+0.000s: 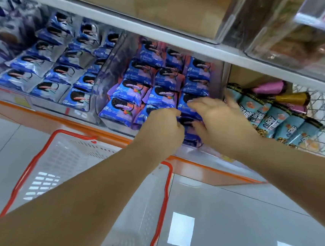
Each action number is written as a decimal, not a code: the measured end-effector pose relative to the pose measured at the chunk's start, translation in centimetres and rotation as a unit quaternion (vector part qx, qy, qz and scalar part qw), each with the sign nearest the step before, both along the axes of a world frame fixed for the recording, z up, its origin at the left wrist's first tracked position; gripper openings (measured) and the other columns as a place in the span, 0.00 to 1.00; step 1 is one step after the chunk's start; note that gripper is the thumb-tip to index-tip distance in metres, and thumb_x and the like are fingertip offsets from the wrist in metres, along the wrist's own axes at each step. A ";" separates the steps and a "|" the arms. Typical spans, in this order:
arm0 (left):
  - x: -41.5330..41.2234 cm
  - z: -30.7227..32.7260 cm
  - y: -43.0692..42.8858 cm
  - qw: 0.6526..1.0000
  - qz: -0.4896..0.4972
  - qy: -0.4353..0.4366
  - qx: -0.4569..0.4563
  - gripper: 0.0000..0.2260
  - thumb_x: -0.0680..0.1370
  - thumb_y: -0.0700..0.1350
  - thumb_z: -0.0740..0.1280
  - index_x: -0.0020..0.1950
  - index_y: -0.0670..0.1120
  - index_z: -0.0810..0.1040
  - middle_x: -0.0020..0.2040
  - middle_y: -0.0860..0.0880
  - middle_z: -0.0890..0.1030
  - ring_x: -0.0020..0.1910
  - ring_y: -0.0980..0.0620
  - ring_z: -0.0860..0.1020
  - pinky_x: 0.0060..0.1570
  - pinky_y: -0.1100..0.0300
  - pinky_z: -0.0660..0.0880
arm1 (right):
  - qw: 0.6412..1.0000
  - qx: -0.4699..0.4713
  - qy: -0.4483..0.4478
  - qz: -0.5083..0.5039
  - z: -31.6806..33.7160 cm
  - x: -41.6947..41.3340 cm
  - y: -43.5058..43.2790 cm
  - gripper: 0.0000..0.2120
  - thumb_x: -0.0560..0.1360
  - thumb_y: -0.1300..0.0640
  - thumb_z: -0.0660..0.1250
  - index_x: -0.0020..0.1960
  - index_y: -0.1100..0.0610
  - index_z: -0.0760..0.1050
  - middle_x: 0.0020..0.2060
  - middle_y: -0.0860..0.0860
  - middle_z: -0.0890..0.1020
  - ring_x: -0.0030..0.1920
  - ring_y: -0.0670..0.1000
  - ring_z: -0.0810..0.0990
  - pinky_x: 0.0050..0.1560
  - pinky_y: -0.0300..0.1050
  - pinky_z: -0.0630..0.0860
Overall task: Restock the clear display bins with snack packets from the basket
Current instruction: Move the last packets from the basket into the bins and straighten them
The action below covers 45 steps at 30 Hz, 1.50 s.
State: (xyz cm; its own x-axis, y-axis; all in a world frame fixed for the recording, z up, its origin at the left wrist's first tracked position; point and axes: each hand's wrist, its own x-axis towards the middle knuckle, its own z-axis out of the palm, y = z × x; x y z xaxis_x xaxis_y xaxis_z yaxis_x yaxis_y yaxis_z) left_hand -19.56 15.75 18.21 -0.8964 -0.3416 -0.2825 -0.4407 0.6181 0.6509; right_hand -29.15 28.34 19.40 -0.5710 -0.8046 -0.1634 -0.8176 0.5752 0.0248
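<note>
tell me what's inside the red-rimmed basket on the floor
Nothing shows inside the basket except its own white perforated walls and floor. The left forearm crosses over it and hides part of the inside, so that part cannot be judged.

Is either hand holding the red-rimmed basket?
No, the basket sits on the floor, while the left hand and right hand are both at the snack packets in the clear bin.

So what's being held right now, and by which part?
The left hand pinches a blue snack packet by its left edge in the clear bin; the right hand only rests on it.
</note>
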 end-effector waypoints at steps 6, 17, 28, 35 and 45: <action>-2.6 1.6 2.9 0.992 -0.013 -0.122 -0.007 0.10 0.82 0.37 0.57 0.58 0.35 0.74 0.59 0.36 0.77 0.58 0.38 0.75 0.51 0.48 0.71 | 0.998 0.029 0.042 0.029 -1.6 -2.5 -0.5 0.24 0.80 0.47 0.59 0.75 0.49 0.64 0.71 0.50 0.70 0.72 0.55 0.65 0.74 0.62 0.41; -3.6 0.5 -0.3 0.995 0.001 0.015 -0.096 0.05 0.78 0.38 0.60 0.49 0.41 0.75 0.43 0.45 0.75 0.41 0.45 0.75 0.35 0.56 0.70 | 0.996 -0.003 0.086 0.011 -1.4 -5.0 -3.1 0.25 0.79 0.51 0.59 0.75 0.51 0.63 0.74 0.53 0.67 0.71 0.58 0.67 0.73 0.61 0.40; -6.4 -5.6 -5.3 0.935 -0.071 0.021 -0.346 0.28 0.81 0.58 0.53 0.80 0.51 0.55 0.80 0.49 0.57 0.79 0.46 0.53 0.72 0.32 0.47 | 0.989 0.063 0.128 0.036 -3.0 -6.1 -5.1 0.16 0.79 0.53 0.58 0.66 0.53 0.72 0.64 0.54 0.74 0.64 0.59 0.72 0.66 0.60 0.58; -5.7 -5.9 -4.9 0.929 -0.108 0.011 -0.354 0.29 0.82 0.61 0.47 0.81 0.51 0.50 0.81 0.48 0.50 0.79 0.45 0.51 0.73 0.31 0.44 | 0.993 0.067 0.027 -0.091 -3.2 -9.2 -8.7 0.26 0.81 0.50 0.54 0.79 0.49 0.56 0.79 0.54 0.49 0.77 0.61 0.50 0.75 0.62 0.50; -4.2 -4.5 -7.5 0.924 -0.062 0.102 -0.362 0.29 0.77 0.58 0.47 0.73 0.47 0.70 0.72 0.45 0.71 0.70 0.42 0.69 0.70 0.31 0.56 | 0.990 -0.106 -0.059 -0.078 -2.4 -7.8 -11.5 0.24 0.82 0.52 0.52 0.78 0.52 0.59 0.77 0.55 0.60 0.75 0.59 0.60 0.74 0.54 0.58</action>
State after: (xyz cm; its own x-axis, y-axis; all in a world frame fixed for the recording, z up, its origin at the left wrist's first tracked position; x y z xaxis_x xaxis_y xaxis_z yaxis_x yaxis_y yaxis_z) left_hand -23.75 8.26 13.70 -0.9510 -0.2650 0.1592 -0.2500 0.9622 0.1083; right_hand -36.94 16.85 16.99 -0.6777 -0.7316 -0.0739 -0.7085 0.6766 -0.2008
